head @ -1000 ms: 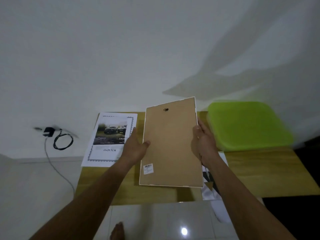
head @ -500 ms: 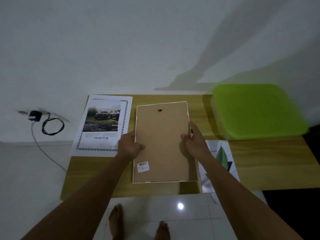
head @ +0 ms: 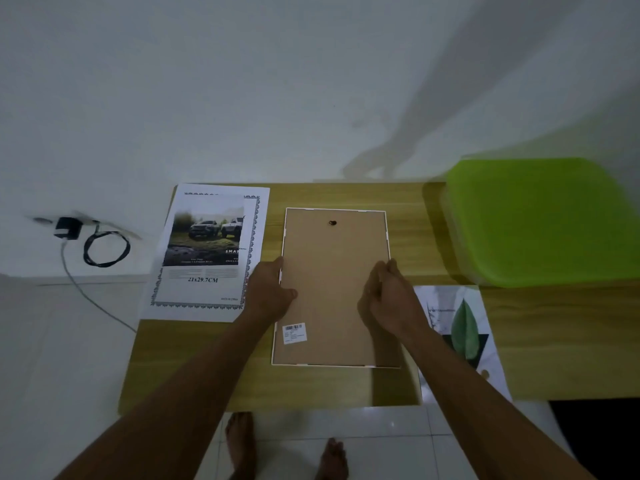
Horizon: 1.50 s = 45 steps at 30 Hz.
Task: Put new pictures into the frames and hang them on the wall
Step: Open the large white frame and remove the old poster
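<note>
A white picture frame (head: 332,258) lies face down on the wooden table (head: 346,195), its brown backing board up, with a hanging hole near the top and a barcode sticker at lower left. My left hand (head: 268,292) holds the frame's left edge, thumb on the backing. My right hand (head: 389,299) holds the right edge, fingers curled at it. A printed sheet with two cars (head: 207,251) lies left of the frame. A leaf picture (head: 464,327) lies right of it.
A green plastic lid or box (head: 540,220) takes up the table's back right. A black plug and coiled cable (head: 100,244) sit at the white wall on the left. My bare feet (head: 242,441) stand on the tiled floor before the table's front edge.
The frame came down from a raised, tilted position and now lies flat on the table. Both hands stayed on its side edges.
</note>
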Each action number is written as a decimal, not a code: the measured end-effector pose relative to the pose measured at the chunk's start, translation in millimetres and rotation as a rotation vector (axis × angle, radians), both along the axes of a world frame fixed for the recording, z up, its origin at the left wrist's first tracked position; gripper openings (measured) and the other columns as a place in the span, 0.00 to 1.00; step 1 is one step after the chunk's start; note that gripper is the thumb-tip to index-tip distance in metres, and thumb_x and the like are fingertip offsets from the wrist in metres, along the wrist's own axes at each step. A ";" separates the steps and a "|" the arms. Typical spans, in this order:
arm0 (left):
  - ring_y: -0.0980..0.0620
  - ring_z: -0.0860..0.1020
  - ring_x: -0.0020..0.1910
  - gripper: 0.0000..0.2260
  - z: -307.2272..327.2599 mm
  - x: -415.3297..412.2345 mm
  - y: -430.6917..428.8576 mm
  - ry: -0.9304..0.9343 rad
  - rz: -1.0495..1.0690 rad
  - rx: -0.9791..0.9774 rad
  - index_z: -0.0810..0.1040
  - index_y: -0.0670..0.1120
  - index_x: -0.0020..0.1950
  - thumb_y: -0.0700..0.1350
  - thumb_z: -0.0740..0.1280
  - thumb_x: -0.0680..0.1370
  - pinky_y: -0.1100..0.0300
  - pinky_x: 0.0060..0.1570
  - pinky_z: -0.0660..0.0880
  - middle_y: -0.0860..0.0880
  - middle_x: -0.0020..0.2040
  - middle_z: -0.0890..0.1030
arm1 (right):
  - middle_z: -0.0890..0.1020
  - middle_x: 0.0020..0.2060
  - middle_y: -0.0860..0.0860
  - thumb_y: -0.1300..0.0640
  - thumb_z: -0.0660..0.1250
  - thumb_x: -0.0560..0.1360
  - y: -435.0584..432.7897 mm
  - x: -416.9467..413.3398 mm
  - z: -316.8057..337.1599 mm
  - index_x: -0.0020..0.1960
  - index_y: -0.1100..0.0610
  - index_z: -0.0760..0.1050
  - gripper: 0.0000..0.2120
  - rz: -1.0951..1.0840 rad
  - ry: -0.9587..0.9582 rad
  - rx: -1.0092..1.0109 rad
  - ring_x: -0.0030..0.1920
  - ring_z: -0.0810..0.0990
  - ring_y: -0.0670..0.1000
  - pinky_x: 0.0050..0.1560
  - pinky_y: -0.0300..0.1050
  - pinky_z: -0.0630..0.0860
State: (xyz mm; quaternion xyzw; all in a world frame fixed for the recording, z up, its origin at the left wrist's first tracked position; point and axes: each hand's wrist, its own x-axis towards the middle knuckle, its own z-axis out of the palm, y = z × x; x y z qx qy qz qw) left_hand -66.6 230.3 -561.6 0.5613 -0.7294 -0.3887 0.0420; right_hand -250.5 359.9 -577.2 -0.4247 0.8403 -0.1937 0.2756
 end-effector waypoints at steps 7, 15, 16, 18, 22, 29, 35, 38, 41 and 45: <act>0.43 0.77 0.59 0.20 -6.0 -6.6 -21.1 -0.012 -0.064 -0.085 0.73 0.44 0.70 0.41 0.68 0.77 0.51 0.61 0.73 0.43 0.62 0.79 | 0.66 0.69 0.61 0.52 0.62 0.79 -39.5 -8.6 3.8 0.68 0.62 0.65 0.22 0.103 0.240 -0.004 0.70 0.64 0.62 0.68 0.60 0.65; 0.40 0.52 0.77 0.29 -15.8 -25.7 -87.9 -0.284 -0.553 -0.317 0.55 0.42 0.78 0.40 0.62 0.79 0.43 0.74 0.55 0.41 0.78 0.56 | 0.61 0.75 0.61 0.43 0.56 0.81 -122.8 -26.2 -19.5 0.73 0.57 0.65 0.26 0.167 0.330 -0.032 0.77 0.55 0.59 0.72 0.63 0.55; 0.41 0.48 0.78 0.30 -15.0 -29.0 -93.0 -0.339 -0.587 -0.285 0.52 0.41 0.79 0.40 0.61 0.80 0.41 0.74 0.51 0.42 0.79 0.52 | 0.64 0.74 0.61 0.43 0.56 0.81 -126.9 -24.7 -24.6 0.71 0.55 0.67 0.23 0.166 0.331 -0.039 0.76 0.57 0.59 0.71 0.64 0.56; 0.41 0.45 0.78 0.30 -15.1 -33.8 -100.7 -0.401 -0.633 -0.249 0.48 0.41 0.79 0.40 0.59 0.81 0.40 0.74 0.48 0.44 0.80 0.49 | 0.69 0.70 0.59 0.45 0.55 0.81 -130.9 -21.3 -33.5 0.65 0.54 0.72 0.19 0.161 0.369 -0.046 0.73 0.61 0.58 0.70 0.64 0.58; 0.41 0.45 0.78 0.30 -17.3 -35.7 -109.3 -0.430 -0.633 -0.231 0.49 0.42 0.79 0.40 0.59 0.80 0.41 0.74 0.48 0.46 0.80 0.51 | 0.73 0.66 0.57 0.49 0.54 0.82 -135.6 -19.5 -38.7 0.61 0.52 0.76 0.16 0.122 0.433 -0.055 0.70 0.65 0.58 0.68 0.64 0.60; 0.39 0.47 0.78 0.30 -17.1 -33.4 -116.9 -0.402 -0.604 -0.244 0.54 0.44 0.78 0.45 0.64 0.80 0.39 0.74 0.49 0.46 0.77 0.60 | 0.77 0.62 0.61 0.56 0.51 0.83 -143.9 -11.7 -34.9 0.61 0.64 0.74 0.17 0.097 0.437 -0.017 0.68 0.70 0.60 0.66 0.72 0.59; 0.38 0.47 0.78 0.29 -15.8 -31.8 -118.4 -0.346 -0.572 -0.203 0.56 0.47 0.78 0.45 0.65 0.80 0.39 0.74 0.48 0.47 0.76 0.63 | 0.77 0.61 0.64 0.59 0.52 0.83 -141.3 -10.6 -35.2 0.61 0.68 0.72 0.16 0.098 0.430 -0.091 0.69 0.70 0.61 0.65 0.73 0.58; 0.39 0.46 0.78 0.29 -14.6 -31.5 -118.1 -0.346 -0.567 -0.194 0.56 0.48 0.78 0.46 0.64 0.80 0.40 0.74 0.47 0.47 0.76 0.63 | 0.76 0.63 0.65 0.58 0.52 0.83 -140.6 -10.8 -39.0 0.64 0.69 0.71 0.18 0.076 0.407 -0.120 0.70 0.69 0.62 0.67 0.74 0.56; 0.39 0.46 0.78 0.30 -12.8 -31.1 -118.8 -0.368 -0.584 -0.212 0.54 0.48 0.79 0.47 0.64 0.80 0.40 0.74 0.46 0.48 0.77 0.63 | 0.75 0.65 0.66 0.59 0.54 0.83 -139.7 -10.1 -42.3 0.67 0.71 0.69 0.19 0.056 0.384 -0.148 0.71 0.69 0.62 0.67 0.74 0.55; 0.39 0.46 0.78 0.30 -14.3 -32.4 -116.4 -0.357 -0.576 -0.196 0.55 0.43 0.78 0.43 0.63 0.79 0.41 0.74 0.47 0.45 0.75 0.63 | 0.75 0.65 0.65 0.58 0.53 0.83 -140.7 -9.8 -42.3 0.68 0.71 0.68 0.20 0.073 0.377 -0.126 0.71 0.68 0.61 0.68 0.73 0.55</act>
